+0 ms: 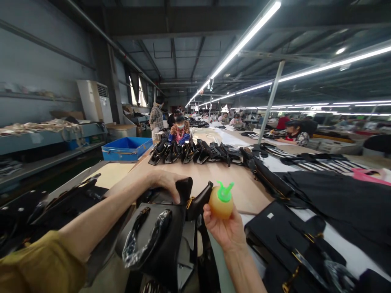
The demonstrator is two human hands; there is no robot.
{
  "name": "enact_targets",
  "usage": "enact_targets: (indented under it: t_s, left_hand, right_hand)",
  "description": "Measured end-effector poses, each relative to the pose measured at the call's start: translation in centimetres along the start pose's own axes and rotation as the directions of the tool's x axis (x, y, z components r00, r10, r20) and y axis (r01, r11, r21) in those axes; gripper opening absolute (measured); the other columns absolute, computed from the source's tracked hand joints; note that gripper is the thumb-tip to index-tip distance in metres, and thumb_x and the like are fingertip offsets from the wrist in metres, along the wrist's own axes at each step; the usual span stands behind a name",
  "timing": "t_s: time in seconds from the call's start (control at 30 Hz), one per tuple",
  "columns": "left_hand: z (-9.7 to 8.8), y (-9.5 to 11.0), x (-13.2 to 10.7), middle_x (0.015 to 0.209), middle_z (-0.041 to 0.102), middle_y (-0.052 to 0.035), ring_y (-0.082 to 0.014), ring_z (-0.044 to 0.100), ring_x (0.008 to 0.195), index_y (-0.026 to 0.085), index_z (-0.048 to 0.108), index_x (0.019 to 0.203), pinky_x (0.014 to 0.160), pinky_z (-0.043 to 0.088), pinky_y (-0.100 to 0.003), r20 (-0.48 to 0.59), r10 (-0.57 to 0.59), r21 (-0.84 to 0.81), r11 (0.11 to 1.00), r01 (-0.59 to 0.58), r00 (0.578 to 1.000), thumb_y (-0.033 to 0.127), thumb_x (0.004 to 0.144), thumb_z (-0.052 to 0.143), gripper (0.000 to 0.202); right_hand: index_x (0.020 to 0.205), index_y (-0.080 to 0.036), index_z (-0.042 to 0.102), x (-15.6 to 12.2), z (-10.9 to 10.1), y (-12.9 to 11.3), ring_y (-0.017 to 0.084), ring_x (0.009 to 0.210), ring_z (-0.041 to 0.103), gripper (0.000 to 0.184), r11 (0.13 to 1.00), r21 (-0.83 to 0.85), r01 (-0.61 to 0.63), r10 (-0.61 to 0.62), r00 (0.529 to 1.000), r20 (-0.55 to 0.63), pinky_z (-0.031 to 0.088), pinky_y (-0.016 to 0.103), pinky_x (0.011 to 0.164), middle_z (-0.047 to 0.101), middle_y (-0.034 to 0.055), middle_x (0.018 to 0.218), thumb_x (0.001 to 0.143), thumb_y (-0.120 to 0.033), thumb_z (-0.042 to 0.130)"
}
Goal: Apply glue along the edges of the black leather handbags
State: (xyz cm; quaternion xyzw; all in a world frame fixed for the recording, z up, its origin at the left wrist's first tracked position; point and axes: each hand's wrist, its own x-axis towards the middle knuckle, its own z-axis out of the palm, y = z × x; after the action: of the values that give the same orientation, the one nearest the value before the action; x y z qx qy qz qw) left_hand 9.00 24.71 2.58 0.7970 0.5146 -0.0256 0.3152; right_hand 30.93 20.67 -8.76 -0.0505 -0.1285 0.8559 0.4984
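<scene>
My left hand (pixel 166 183) grips the top edge of a black handbag (pixel 161 240) that stands in front of me, its handles wrapped in clear plastic. My right hand (pixel 224 228) holds a small round yellow squeeze bottle (pixel 220 202) with a green nozzle, raised just to the right of the bag's black strap tab (pixel 200 199). The bottle points upward and sits close to the tab; whether it touches is unclear.
A long tan worktable (pixel 214 173) runs ahead with a row of black bags (pixel 195 151). Black leather pieces (pixel 324 203) lie right, more bags (pixel 45 207) left. A blue bin (pixel 126 148) stands left. Other people (pixel 180 130) work further back.
</scene>
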Motion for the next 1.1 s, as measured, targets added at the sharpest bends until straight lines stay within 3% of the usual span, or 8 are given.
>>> enact_targets:
  t_s: [0.07, 0.17, 0.27, 0.37, 0.53, 0.63, 0.83, 1.1]
  left_hand:
    - [-0.4, 0.2, 0.0, 0.093, 0.069, 0.0025, -0.0206, 0.062, 0.089, 0.019, 0.065, 0.096, 0.074, 0.048, -0.025, 0.086, -0.035, 0.022, 0.999, 0.033, 0.996, 0.026, 0.049, 0.076, 0.048]
    - [0.4, 1.1, -0.8, 0.070, 0.065, 0.0045, -0.0175, 0.061, 0.072, 0.018, 0.067, 0.078, 0.063, 0.045, -0.023, -0.043, -0.074, 0.098, 0.992, 0.078, 0.996, 0.020, 0.056, 0.068, 0.023]
    - [1.0, 2.2, -2.6, 0.074, 0.064, 0.0012, -0.0166, 0.059, 0.074, 0.017, 0.064, 0.079, 0.065, 0.041, -0.024, -0.269, -0.069, 0.145, 0.983, 0.111, 0.961, 0.018, 0.068, 0.053, 0.016]
    - [1.0, 3.6, -4.8, 0.070, 0.062, -0.0024, -0.0182, 0.058, 0.071, 0.017, 0.060, 0.070, 0.065, 0.038, -0.028, -0.472, -0.003, 0.325, 0.929, 0.177, 0.882, 0.016, 0.071, 0.043, 0.017]
    - [2.2, 5.1, -6.8, 0.074, 0.066, -0.0046, -0.0207, 0.061, 0.073, 0.020, 0.061, 0.073, 0.063, 0.037, -0.029, -0.497, 0.051, 0.509, 0.826, 0.243, 0.866, 0.010, 0.069, 0.042, 0.022]
    - [4.4, 4.7, -6.3, 0.073, 0.066, -0.0042, -0.0205, 0.062, 0.071, 0.021, 0.061, 0.072, 0.060, 0.035, -0.028, -0.505, -0.031, 0.418, 0.866, 0.276, 0.863, 0.012, 0.069, 0.044, 0.020]
    - [8.6, 3.2, -3.6, 0.084, 0.063, -0.0025, -0.0165, 0.058, 0.079, 0.020, 0.058, 0.070, 0.065, 0.037, -0.024, -0.582, -0.026, 0.139, 0.982, 0.132, 0.812, 0.012, 0.069, 0.047, 0.014]
    - [11.4, 3.5, -1.8, 0.075, 0.062, -0.0010, -0.0159, 0.058, 0.074, 0.018, 0.054, 0.080, 0.063, 0.037, -0.023, -0.515, -0.074, -0.149, 0.989, -0.004, 0.854, 0.007, 0.070, 0.039, 0.022]
  right_hand:
    - [0.098, -0.013, 0.062, 0.3, 0.1, -0.1, 0.020, 0.075, 0.064, 0.024, 1.000, -0.003, -0.007, 0.007, 1.000, 0.003, 0.055, 0.036, 0.065, 0.065, 0.0055, 0.088, 0.090, -0.035, 0.059]
    - [0.097, -0.012, 0.062, 0.6, 0.0, -0.4, 0.020, 0.076, 0.064, 0.024, 0.999, 0.019, 0.026, -0.025, 0.999, -0.030, 0.055, 0.035, 0.064, 0.065, 0.0058, 0.089, 0.091, -0.035, 0.058]
    - [0.097, -0.013, 0.062, 0.9, 0.2, -0.7, 0.021, 0.081, 0.064, 0.020, 0.994, 0.063, 0.085, -0.080, 0.994, -0.077, 0.055, 0.036, 0.067, 0.065, 0.0062, 0.092, 0.091, -0.032, 0.058]
    - [0.098, -0.013, 0.062, 1.2, 0.8, -0.5, 0.022, 0.088, 0.063, 0.018, 0.985, 0.108, 0.132, -0.121, 0.987, -0.108, 0.055, 0.038, 0.071, 0.065, 0.0068, 0.097, 0.091, -0.029, 0.059]
    - [0.097, -0.016, 0.067, 0.4, 1.7, 0.7, 0.027, 0.094, 0.063, 0.032, 0.977, 0.149, 0.155, -0.138, 0.984, -0.116, 0.055, 0.039, 0.077, 0.069, 0.0069, 0.100, 0.069, -0.022, 0.081]
    - [0.095, -0.018, 0.071, -1.1, 1.4, 0.7, 0.029, 0.093, 0.064, 0.040, 0.979, 0.144, 0.146, -0.129, 0.985, -0.117, 0.054, 0.037, 0.078, 0.071, 0.0063, 0.098, 0.058, -0.019, 0.087]
    - [0.086, -0.021, 0.073, -3.2, -0.4, -0.4, 0.025, 0.083, 0.067, 0.030, 0.985, 0.090, 0.147, -0.135, 0.983, -0.127, 0.055, 0.029, 0.070, 0.073, 0.0022, 0.089, 0.059, -0.020, 0.087]
    - [0.091, -0.022, 0.074, -3.2, 0.1, 0.5, 0.026, 0.090, 0.066, 0.027, 0.994, 0.020, 0.108, -0.107, 0.994, -0.025, 0.053, 0.031, 0.078, 0.072, 0.0041, 0.096, 0.066, -0.027, 0.083]
